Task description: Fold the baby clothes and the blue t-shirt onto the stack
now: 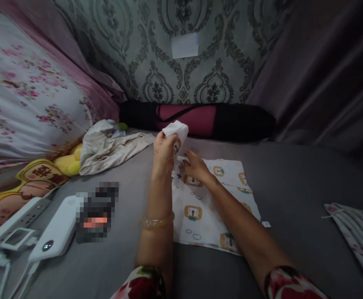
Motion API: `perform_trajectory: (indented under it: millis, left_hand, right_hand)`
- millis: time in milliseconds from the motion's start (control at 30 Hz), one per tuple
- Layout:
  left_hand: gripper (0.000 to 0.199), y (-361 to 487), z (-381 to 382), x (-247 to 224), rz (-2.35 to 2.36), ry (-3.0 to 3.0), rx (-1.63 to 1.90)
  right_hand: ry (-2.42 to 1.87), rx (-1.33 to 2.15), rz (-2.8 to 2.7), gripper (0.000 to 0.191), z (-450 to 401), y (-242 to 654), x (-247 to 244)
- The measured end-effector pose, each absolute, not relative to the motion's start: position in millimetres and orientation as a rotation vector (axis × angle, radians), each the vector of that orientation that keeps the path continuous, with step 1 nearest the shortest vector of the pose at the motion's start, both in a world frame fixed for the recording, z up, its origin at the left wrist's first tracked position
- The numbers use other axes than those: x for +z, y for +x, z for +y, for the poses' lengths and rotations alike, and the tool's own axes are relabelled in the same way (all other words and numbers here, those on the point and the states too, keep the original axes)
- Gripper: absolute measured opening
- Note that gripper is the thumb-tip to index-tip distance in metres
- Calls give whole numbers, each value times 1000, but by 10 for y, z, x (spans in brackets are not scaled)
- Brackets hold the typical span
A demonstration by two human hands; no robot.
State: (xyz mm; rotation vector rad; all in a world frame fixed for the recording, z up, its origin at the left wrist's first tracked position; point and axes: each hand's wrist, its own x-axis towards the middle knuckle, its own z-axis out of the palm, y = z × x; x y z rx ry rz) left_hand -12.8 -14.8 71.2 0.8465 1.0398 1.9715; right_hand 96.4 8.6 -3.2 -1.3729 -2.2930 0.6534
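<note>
Head view: soft smooth grey sheet (293, 178), kinda dim
Left grip (165, 147): closed on a bunched white fold (177, 131), raised, lion face peeking out by the thumb
Right grip (195, 166): fingers bent and blurry over the printed cloth's upper left part, can't tell if pinching
Printed cloth (211, 207): flat on the sheet under the forearms, thin-looking, roughly rectangular, lightly creased, tan square-ish lions plus little outlined ovals
Bracelet (158, 222): rounded, glossy, on left forearm
Long bag (200, 120): fat black-and-maroon tube against damask-patterned wallpaper (181, 74)
Crumpled cloth (106, 149): wrinkly, pale, beyond the slick white power bank (58, 228)
</note>
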Motion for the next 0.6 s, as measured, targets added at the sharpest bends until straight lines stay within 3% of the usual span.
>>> perform_trajectory:
  millis: [133,233,433,600]
  left_hand:
    - [28,156,-111,641,1002,862,1889]
    - [31,419,-98,551,939,892,1790]
    - [41,397,-121,444,1070,1002,1480]
    - [19,-190,-104,337,1462,1071,1507]
  right_hand:
    - [-1419,1322,-1633,37,28,1385,123]
    - [-1300,1698,-1201,46,-38,1750,196]
    - [-1290,1713,-997,79,-52,2263,101]
    - [-1413,1679,-941,73,-12,2258,69]
